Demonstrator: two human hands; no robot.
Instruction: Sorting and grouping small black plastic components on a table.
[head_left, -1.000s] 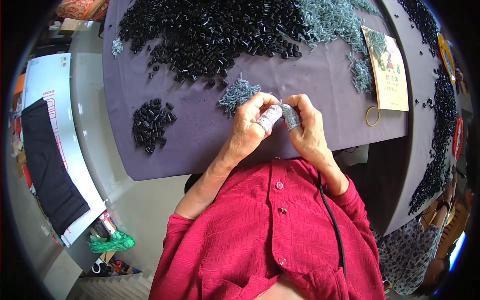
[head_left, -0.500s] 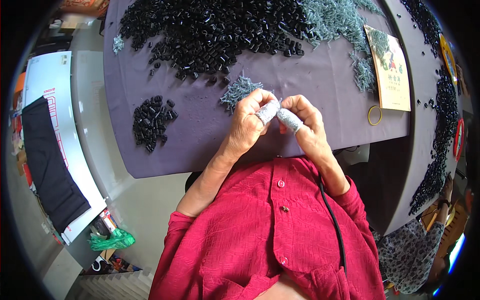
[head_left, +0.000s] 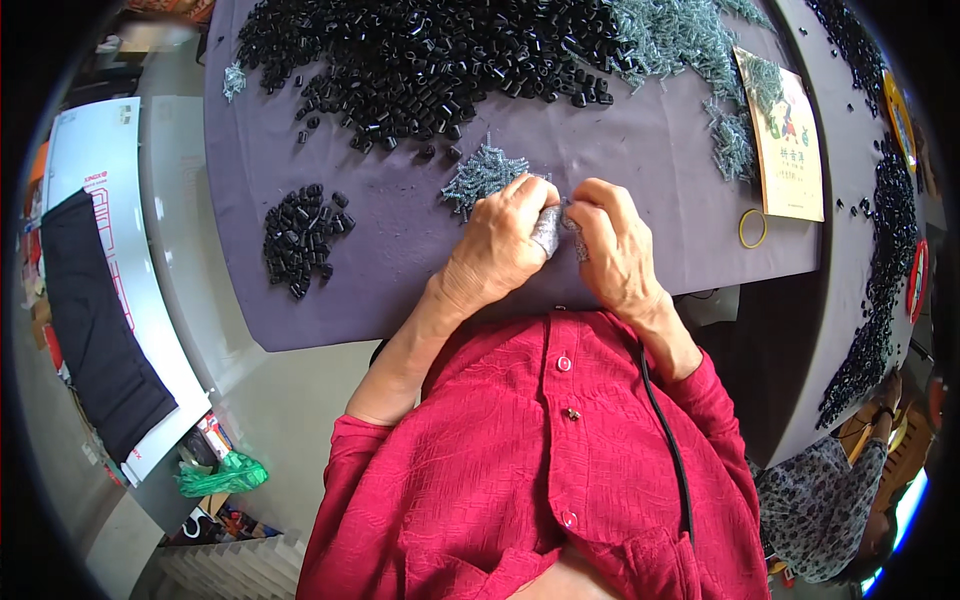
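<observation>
My left hand [head_left: 497, 235] and my right hand [head_left: 622, 250] are together above the table's near edge, fingers curled in a pinch. Grey-white wrapping covers both thumbs. Whatever sits between the fingertips is hidden or too small to make out. Just beyond my left hand lies a small heap of thin grey spring-like pieces [head_left: 484, 174]. Farther left is a small group of short black plastic pieces [head_left: 303, 240]. A large pile of the same black pieces [head_left: 430, 75] spreads across the far side, with a bigger heap of grey spring-like pieces [head_left: 672, 42] to its right.
The purple-grey cloth [head_left: 385, 270] covers the table. A yellow booklet [head_left: 797, 185] and a yellow ring [head_left: 752, 229] lie on the right. Another table [head_left: 845, 290] beyond carries more black pieces; a person's patterned sleeve [head_left: 825, 510] shows beside it. A green bag [head_left: 225, 474] sits lower left.
Both hands have rolled over, so their backs now face up and the wrapped thumbs are partly tucked beneath the fingers. The fingertips have moved slightly apart. The piles look unchanged.
</observation>
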